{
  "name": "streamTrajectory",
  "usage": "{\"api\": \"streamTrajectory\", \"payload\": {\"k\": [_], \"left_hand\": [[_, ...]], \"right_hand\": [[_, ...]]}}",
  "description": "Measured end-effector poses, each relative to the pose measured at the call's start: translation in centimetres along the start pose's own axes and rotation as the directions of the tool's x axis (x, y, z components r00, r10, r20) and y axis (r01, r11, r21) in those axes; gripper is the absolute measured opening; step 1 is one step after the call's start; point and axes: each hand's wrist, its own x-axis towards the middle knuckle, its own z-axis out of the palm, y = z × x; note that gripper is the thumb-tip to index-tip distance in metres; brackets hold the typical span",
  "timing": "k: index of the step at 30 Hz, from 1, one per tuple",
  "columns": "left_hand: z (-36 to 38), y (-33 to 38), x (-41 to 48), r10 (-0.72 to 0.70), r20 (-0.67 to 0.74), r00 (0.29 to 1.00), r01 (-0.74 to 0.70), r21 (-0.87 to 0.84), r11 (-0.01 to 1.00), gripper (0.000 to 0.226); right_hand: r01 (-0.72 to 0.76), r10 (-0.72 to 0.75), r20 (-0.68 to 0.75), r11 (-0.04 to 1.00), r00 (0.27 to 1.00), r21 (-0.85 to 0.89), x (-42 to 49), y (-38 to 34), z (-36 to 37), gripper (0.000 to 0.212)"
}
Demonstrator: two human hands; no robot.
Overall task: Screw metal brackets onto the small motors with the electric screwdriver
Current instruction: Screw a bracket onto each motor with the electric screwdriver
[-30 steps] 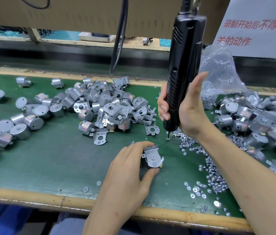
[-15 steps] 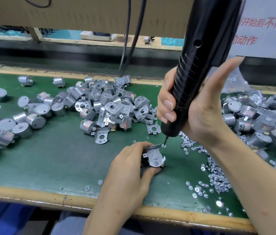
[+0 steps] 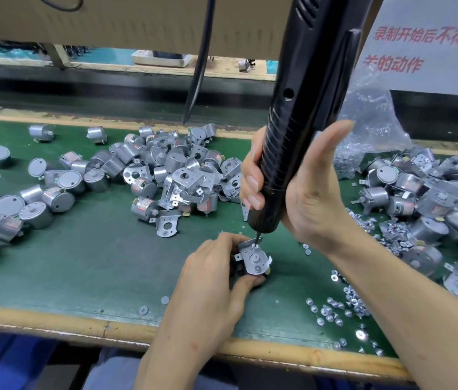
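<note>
1. Alignment of the bit is the step in hand: the electric screwdriver is gripped in the right hand, fingers and thumb curled round its barrel; the bit tip is set on a screw at the far edge of the metal bracket; the tool is tilted, so it is best brought square to the screw head before being run, lest the bit slip.
2. The small motor, largely hidden under the bracket, is pinched by the left hand near the middle of the bench's front edge; a firm hold is called for against twisting.
3. The bracket is thin stamped sheet, matt grey, with bent tabs; the barrel is ribbed black plastic.
4. The bench is covered in green matting and edged in wood; shiny loose screws are scattered toward the front right corner; bare cylindrical motors are heaped toward the back edge.
</note>
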Motion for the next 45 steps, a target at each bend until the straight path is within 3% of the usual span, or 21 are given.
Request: {"api": "streamTrajectory", "payload": {"k": [30,45], "left_hand": [[-0.09,0.14,0.05,0.07,-0.025,0.997,-0.069,0.052,0.996,0.038],[0.07,0.09,0.0,0.089,-0.047,0.995,-0.085,0.079,0.993,0.038]], "right_hand": [[-0.061,0.061,-0.002,0.996,0.998,-0.067,-0.28,0.29,0.37,0.082],[-0.088,0.085,-0.029,0.989,0.996,-0.122,-0.4,0.78,0.45,0.074]]}}
